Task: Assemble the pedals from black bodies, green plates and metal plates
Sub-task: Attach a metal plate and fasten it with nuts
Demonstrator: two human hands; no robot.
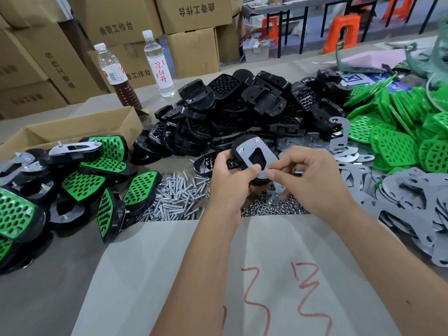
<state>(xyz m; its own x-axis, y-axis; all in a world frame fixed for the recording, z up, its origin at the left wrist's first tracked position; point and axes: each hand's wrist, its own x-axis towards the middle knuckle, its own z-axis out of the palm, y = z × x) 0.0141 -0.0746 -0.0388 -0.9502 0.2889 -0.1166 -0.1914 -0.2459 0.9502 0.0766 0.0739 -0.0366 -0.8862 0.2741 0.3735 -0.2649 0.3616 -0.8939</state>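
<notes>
A grey-covered table [60,275] carries the parts in heaps — black bodies [242,110] at the centre back, green plates [397,132] and metal plates [412,197] to the right. Assembled pedals [80,180] lie left, beside an open cardboard box [80,128]. Screws [174,197] and nuts [274,209] sit mid-table, 2 bottles [160,66] behind, a grey sheet [218,275] with red marks in front.

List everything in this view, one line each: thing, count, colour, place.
loose black plastic pedal bodies: a heap, black, centre back
green perforated plates: a pile, green, right
flat metal plates: a pile, grey, right front
finished pedals: many, green on black, left
steel screws: a pile, silver, centre
steel nuts: a pile, silver, below the hands
plastic bottles: two, clear, back
left hand: grip on a half-built pedal
right hand: pinching its metal plate
</notes>
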